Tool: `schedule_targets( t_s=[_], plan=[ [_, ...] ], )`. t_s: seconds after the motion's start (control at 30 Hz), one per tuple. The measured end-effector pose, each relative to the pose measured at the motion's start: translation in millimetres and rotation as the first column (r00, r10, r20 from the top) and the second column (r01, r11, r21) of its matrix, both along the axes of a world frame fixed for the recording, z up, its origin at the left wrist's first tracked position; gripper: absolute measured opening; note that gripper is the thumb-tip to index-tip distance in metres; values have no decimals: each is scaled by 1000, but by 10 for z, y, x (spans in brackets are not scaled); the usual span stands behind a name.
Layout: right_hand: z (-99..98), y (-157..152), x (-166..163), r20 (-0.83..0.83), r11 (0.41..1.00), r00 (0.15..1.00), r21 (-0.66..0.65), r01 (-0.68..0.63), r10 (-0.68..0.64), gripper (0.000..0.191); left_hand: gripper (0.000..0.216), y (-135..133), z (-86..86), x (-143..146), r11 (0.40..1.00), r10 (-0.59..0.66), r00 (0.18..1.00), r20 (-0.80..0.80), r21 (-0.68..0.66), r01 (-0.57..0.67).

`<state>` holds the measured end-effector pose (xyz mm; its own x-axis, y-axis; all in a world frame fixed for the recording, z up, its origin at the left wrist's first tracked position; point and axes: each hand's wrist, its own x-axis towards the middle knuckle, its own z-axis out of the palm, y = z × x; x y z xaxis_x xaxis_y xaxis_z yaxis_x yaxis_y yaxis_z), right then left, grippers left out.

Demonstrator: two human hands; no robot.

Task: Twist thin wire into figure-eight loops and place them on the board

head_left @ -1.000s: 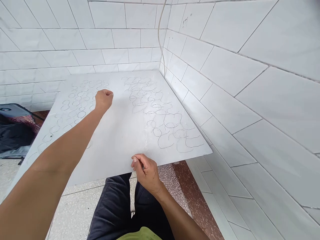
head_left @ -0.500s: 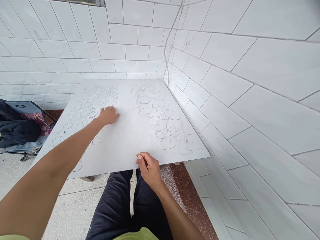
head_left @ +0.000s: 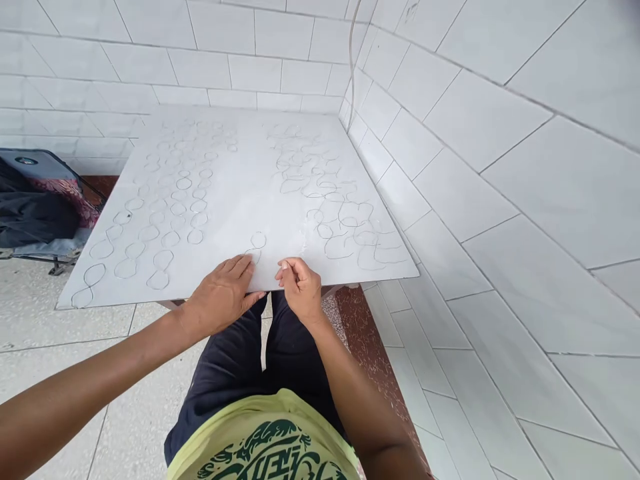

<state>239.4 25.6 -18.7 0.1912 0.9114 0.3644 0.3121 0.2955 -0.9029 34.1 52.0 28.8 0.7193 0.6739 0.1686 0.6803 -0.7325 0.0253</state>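
Looks partway: eights in rows at left, loose curves at right.
Lower centre: left hand flat on another eight, right hand pinched; can't tell if on anything.

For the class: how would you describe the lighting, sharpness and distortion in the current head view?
Head view: light is bright and soft, with no hard shadows on the white rectangular board; head view: bare left hand and bare right hand look fairly crisp, while far thin dark looped lines fade; head view: white rectangular wall tiles look stretched at right, suggesting a wide-angle lens.
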Motion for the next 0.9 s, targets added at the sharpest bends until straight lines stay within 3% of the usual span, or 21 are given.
schedule_targets(
  t_s=[0.17,0.37,0.47,0.67,0.77,0.9],
  plan=[
    [5,12,-11,-1,998,998,-12,60,-60,24,43,-369,-200,-118,995,-80,990,112,69,73],
    [21,10,-21,-20,998,998,-44,53,-54,25,51,-432,-440,-333,971,-198,955,221,178,160],
    [25,3,-27,-14,997,999,-58,43,-44,23,46,-392,-471,-350,959,-228,939,256,226,171],
    [117,-67,18,51,999,998,-17,-35,35,17,35,-270,-264,-312,962,-236,917,321,209,174],
    [227,-146,31,161,986,975,47,-160,151,29,27,-277,-104,-309,992,-122,885,449,72,100],
    [335,-247,-47,241,939,912,3,-343,332,42,18,-319,135,-284,981,108,829,548,-194,0]
  ],
)
